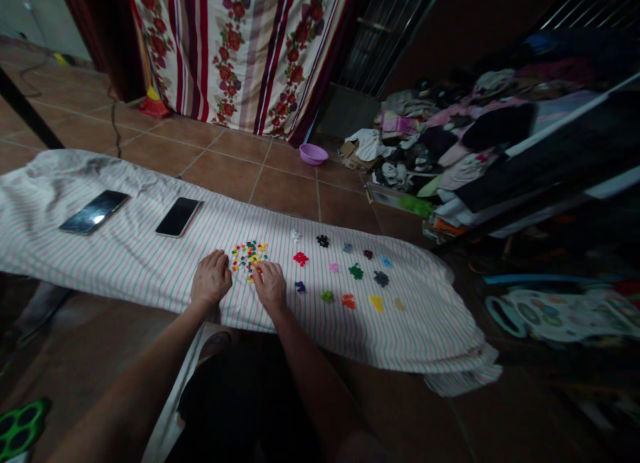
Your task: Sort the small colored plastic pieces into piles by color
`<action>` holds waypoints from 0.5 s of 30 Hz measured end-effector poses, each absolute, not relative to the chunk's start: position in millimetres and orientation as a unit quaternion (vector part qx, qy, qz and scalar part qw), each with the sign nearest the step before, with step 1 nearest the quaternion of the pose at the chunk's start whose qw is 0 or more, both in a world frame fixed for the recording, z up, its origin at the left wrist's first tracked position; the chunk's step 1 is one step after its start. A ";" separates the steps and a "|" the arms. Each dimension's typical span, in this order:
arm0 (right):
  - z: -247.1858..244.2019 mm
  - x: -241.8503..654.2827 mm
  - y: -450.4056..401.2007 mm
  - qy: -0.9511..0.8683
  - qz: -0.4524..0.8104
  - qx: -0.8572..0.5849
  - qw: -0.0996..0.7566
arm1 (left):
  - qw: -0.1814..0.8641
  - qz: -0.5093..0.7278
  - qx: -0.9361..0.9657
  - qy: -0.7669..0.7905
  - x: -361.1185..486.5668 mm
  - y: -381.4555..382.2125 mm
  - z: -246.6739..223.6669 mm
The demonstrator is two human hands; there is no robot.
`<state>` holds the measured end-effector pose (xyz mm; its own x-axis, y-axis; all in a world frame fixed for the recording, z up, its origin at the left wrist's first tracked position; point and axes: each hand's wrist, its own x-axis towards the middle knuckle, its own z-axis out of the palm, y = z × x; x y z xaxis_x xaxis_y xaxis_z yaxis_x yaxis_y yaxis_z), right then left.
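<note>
A loose mixed pile of tiny coloured pieces (245, 255), mostly yellow, red, green and white, lies on the striped cloth. My left hand (213, 277) rests palm down on the cloth at the pile's left edge, fingers loosely bent and holding nothing visible. At the pile's right edge, my right hand (271, 286) has its thumb and fingertips closed together; what is between them is too small to make out. Right of this hand sit small single-colour heaps, among them red (301, 258), purple (299, 287), black (323, 241), dark green (356, 271), orange (349, 301) and yellow (376, 303).
Two dark-screened devices, a larger one (95, 211) and a phone (179, 217), lie left on the striped cloth (400, 343). Beyond are a tiled floor, a purple basin (313, 154) and a floral curtain (230, 56). Heaped clothes (450, 129) stand at right.
</note>
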<state>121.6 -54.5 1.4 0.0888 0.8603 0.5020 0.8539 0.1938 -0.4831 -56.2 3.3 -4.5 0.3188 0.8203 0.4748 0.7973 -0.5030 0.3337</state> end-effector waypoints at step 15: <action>14.7 128.6 -59.1 -0.628 -0.002 -0.634 0.452 | 0.023 0.309 0.807 0.502 -56.2 4.0 -7.3</action>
<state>128.6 -59.1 14.7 0.2111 0.7938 0.5704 0.7978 0.1972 -0.5697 -56.2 4.0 -7.3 0.3042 0.8254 0.4757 0.7965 -0.4943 0.3483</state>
